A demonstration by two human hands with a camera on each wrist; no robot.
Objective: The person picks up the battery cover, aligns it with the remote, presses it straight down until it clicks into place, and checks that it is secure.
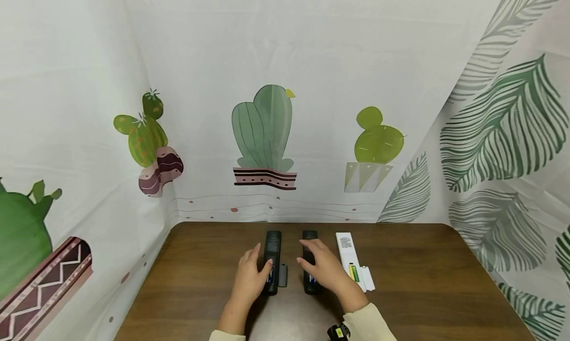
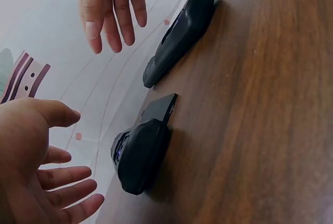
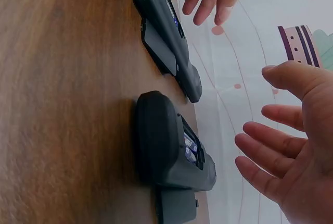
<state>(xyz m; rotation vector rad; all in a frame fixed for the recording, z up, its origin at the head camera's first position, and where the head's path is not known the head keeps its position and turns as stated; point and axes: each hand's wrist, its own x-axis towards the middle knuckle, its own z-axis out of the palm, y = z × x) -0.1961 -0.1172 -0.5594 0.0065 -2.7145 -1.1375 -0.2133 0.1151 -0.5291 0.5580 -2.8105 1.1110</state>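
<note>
A black remote control (image 1: 272,252) lies face down on the brown table, its loose grey battery cover (image 1: 282,275) close to its right side. My left hand (image 1: 250,275), fingers spread and relaxed, hovers at that remote's left side; the left wrist view shows the palm empty. Over a second black remote (image 1: 310,252) is my right hand (image 1: 327,267), also holding nothing, with loosely bent fingers. Batteries (image 3: 190,148) show in this remote's uncovered compartment in the right wrist view. Beside it there lies its cover (image 3: 178,206), hidden in the head view by my right hand.
Right of my right hand lies a white remote (image 1: 347,249) with green batteries (image 1: 354,272) in its uncovered compartment and a white cover (image 1: 367,278) beside it. Behind the wooden table (image 1: 436,271) hangs a white cloth (image 1: 320,133) printed with cacti and leaves.
</note>
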